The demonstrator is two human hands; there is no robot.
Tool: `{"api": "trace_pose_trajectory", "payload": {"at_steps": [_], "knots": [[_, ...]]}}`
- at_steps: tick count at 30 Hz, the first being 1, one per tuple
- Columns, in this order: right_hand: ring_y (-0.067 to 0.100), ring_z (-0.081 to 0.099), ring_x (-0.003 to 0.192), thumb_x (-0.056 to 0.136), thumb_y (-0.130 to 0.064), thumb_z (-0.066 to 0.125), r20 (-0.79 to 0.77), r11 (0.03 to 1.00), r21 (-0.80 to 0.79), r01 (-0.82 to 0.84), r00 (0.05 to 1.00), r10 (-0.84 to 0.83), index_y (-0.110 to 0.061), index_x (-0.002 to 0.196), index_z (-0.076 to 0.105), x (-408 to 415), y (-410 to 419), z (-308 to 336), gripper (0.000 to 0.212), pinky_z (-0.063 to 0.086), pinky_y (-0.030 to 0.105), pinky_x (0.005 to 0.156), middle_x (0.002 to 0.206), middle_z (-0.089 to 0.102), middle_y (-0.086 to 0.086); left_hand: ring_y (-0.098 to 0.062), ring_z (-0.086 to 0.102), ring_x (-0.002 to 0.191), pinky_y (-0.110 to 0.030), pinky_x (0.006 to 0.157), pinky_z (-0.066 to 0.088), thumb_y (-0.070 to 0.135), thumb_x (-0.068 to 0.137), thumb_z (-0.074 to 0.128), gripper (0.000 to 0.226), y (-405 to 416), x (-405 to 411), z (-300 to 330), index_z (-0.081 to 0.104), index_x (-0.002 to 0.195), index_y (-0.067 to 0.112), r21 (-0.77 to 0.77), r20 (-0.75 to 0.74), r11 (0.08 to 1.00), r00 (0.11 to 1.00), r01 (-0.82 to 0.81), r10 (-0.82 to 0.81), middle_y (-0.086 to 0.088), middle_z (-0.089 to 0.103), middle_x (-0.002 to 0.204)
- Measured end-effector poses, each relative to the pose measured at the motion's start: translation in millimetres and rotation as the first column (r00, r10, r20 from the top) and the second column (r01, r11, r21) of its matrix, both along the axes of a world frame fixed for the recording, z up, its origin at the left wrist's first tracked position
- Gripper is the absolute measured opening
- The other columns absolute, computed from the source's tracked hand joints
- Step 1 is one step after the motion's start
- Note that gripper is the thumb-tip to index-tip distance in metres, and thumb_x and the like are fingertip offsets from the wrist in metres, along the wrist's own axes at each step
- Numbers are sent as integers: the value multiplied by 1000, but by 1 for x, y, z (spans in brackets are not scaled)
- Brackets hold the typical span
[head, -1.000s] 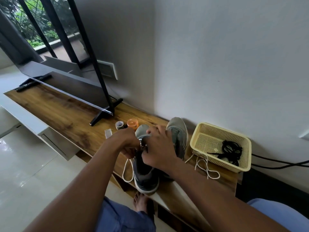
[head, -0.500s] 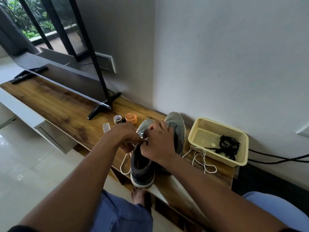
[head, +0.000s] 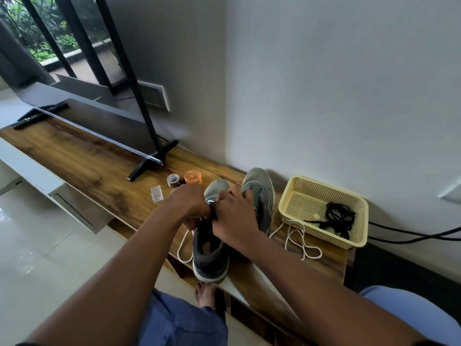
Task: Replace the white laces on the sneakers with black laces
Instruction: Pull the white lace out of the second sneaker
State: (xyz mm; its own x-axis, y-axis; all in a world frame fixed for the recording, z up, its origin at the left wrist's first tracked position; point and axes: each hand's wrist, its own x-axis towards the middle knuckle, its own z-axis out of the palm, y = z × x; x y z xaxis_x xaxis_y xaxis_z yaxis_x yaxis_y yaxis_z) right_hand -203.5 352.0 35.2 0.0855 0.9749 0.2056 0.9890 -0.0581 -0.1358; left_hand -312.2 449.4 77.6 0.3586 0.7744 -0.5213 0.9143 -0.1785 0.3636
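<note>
both hands, left (head: pixel 189 206) and right (head: pixel 234 216), pinch at the lace area of the near grey mesh sneaker (head: pixel 210 248) at the wooden tabletop's (head: pixel 87 166) front edge. black laces (head: pixel 339 217) sit in the cream plastic basket (head: pixel 321 188), right end.

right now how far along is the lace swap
Done: one white lace lies loose on the table, apparently out of the far sneaker. In hand: both hands work at the near sneaker, white lace still trailing. Left: the black laces sit untouched in the basket.
</note>
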Motion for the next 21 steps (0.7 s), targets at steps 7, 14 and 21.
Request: {"api": "trace_pose_trajectory", "payload": {"at_steps": [7, 14, 21], "knots": [[17, 53, 68, 76, -23, 64, -121, 1000, -4, 13, 993, -14, -29, 70, 61, -2, 1, 1, 8, 37, 47, 96, 67, 59, -9, -21, 77, 60, -32, 62, 65, 12, 94, 73, 11, -4, 1, 3, 71, 101, 4, 35, 20, 999, 999, -27, 26, -10, 78, 72], [19, 57, 62, 92, -22, 58, -488, 961, 148, 234, 862, -135, -21, 78, 59, 16, 10, 9, 14, 44, 36, 72, 66, 60, -7, -22, 77, 57, -33, 59, 65, 19, 91, 77, 16, -3, 0, 1, 70, 100, 8, 74, 13, 996, 998, -58, 57, -9, 77, 69], [26, 69, 85, 93, -20, 63, -669, 799, 184, 572, 669, -324, -25, 97, 63, 55, 20, 30, 6, 49, 36, 73, 88, 73, -6, -22, 70, 96, -38, 82, 63, 23, 83, 77, 26, -1, 5, -3, 72, 106, 33, 220, 10, 961, 985, 164, -171, 0, 69, 114]]}}
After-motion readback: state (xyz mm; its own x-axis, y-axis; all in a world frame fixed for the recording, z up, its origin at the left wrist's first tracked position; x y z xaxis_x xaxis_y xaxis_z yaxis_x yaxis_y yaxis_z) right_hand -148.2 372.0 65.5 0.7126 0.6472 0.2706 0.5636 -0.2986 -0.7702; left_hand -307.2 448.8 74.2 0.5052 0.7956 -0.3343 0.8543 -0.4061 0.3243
